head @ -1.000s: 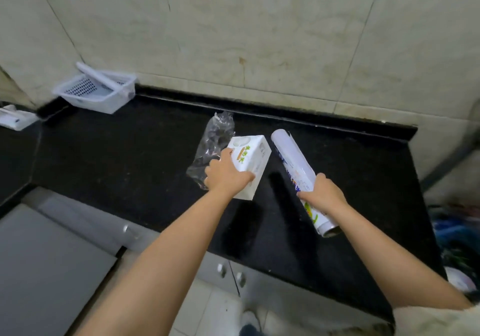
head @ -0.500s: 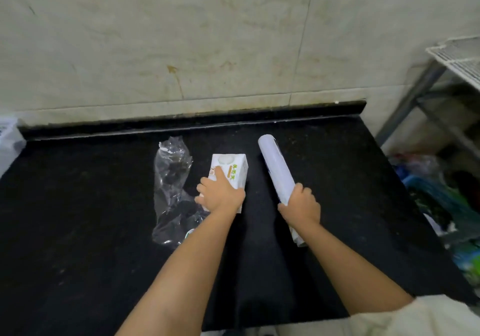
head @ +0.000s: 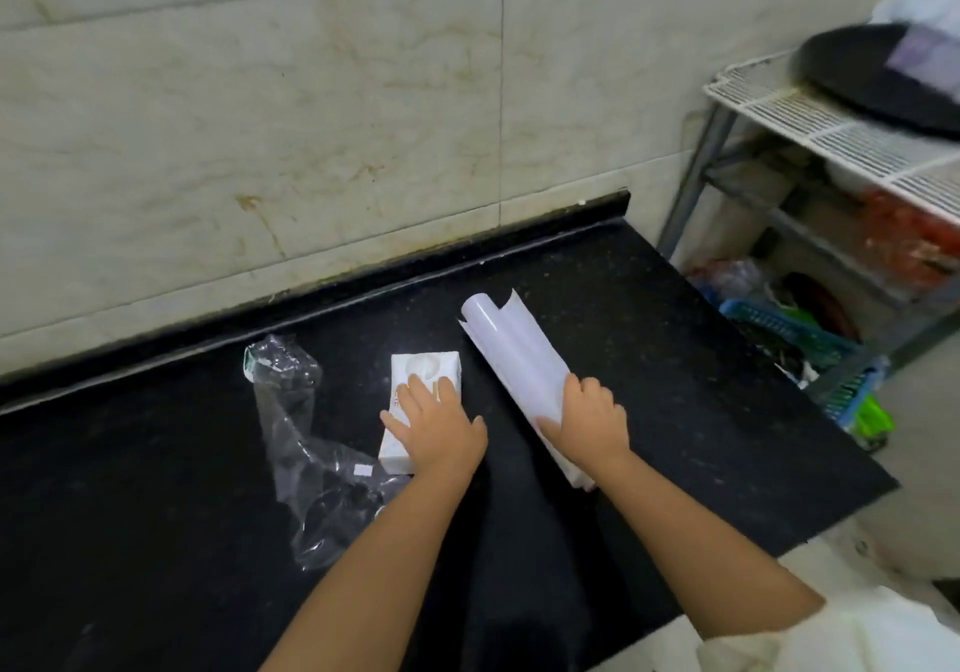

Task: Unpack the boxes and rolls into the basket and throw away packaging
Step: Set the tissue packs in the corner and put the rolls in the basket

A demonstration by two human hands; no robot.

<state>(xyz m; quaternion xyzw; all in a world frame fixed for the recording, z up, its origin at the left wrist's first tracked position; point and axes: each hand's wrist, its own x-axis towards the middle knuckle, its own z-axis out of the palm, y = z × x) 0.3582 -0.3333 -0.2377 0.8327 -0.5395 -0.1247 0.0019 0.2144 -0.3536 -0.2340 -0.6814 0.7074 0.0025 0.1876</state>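
Black stone counter (head: 649, 359) holds everything: the left hand (head: 434, 430) lies flat on a small white cardboard box (head: 423, 378), crumpled clear plastic wrapping (head: 304, 443) just left of it. Right of that box, the right hand (head: 592, 419) grips a white paper roll (head: 519, 359). Likely next: carry both to the basket, which is out of view.

Both forearms bare, reaching forward over the near edge of the counter (head: 156, 541), roughly parallel, angled slightly left. Left hand (head: 434, 430) palm down, fingers spread and extended, lying flat on top of the box (head: 423, 375); thumb out toward the right, not curled round anything. Right hand (head: 589, 419) knuckles up, fingers curled over the roll (head: 514, 359), gripping its near half; thumb hidden underneath. Hands near each other, not touching, gap between them mid-counter. Right wrist straight; pale sleeve (head: 841, 635) at the bottom right corner.
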